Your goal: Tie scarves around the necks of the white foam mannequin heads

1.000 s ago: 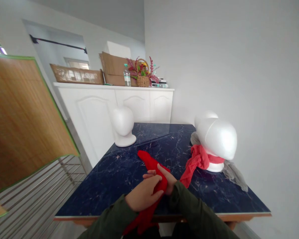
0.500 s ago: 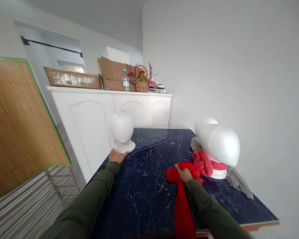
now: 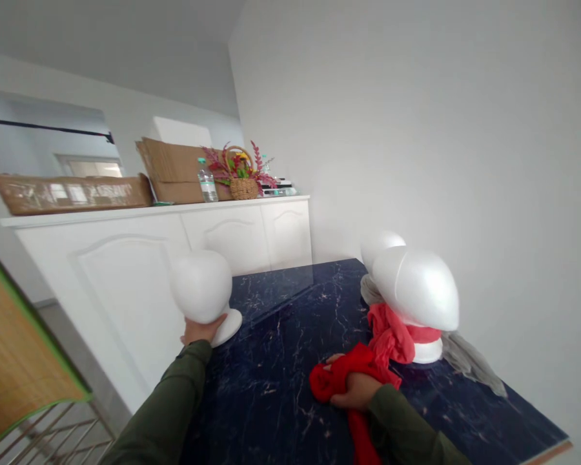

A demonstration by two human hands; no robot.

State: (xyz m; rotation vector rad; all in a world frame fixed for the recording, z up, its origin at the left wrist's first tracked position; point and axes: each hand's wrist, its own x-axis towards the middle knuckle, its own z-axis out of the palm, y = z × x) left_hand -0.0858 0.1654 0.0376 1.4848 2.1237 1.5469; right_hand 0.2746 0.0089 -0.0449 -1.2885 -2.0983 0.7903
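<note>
On the left of the dark blue marbled table [image 3: 266, 374], my left hand [image 3: 199, 330] is closed around the neck of a white mannequin head [image 3: 202, 284], which tilts with its round base partly lifted. Bright red cloth, apparently a scarf [image 3: 326, 385], is bunched in my right hand [image 3: 361, 391], with a length hanging toward the near table edge. Just beyond it stands a second white mannequin head [image 3: 419, 290] with a coral-red scarf [image 3: 385, 336] around its neck. Another white mannequin head [image 3: 380, 247] is partly hidden behind that one, with grey cloth at its neck.
Grey cloth [image 3: 474, 367] lies at the right of the table, near the wall. Behind the table, a white cabinet [image 3: 126, 278] carries cardboard boxes [image 3: 77, 192], a plastic bottle [image 3: 207, 182] and a flower basket [image 3: 244, 187]. A metal rack [image 3: 53, 436] with a bamboo mat stands at lower left.
The left mannequin head has tipped over, and my left hand has gone from its base to its neck. My right hand has gathered the red scarf more closely. The view has shifted right.
</note>
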